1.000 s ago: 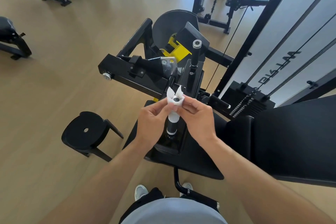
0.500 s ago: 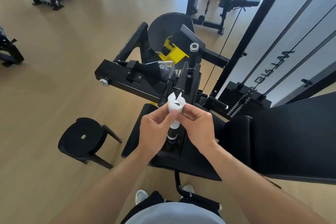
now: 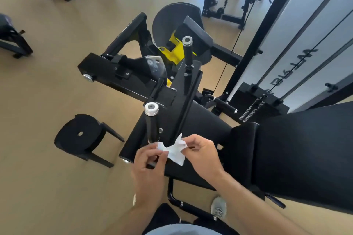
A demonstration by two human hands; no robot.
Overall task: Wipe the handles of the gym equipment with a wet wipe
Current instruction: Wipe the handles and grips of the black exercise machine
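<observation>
Tan gym flooring (image 3: 47, 158) spreads across the left of the frame, with a black stool (image 3: 82, 135) at lower left and other machines along the top edge. At lower centre I hold the wet wipe (image 3: 176, 151) stretched between my two hands: my left hand (image 3: 149, 166) pinches its left corner, my right hand (image 3: 200, 153) pinches the crumpled right side. The wipe hangs just below the base of the near handle (image 3: 151, 126), a black upright grip with a silver cap, and is not wrapped round it. I cannot judge from here whether that grip is clean. The far handle (image 3: 187, 51), above centre, stands bare, well apart from the wipe, so I judge it is left to do.
</observation>
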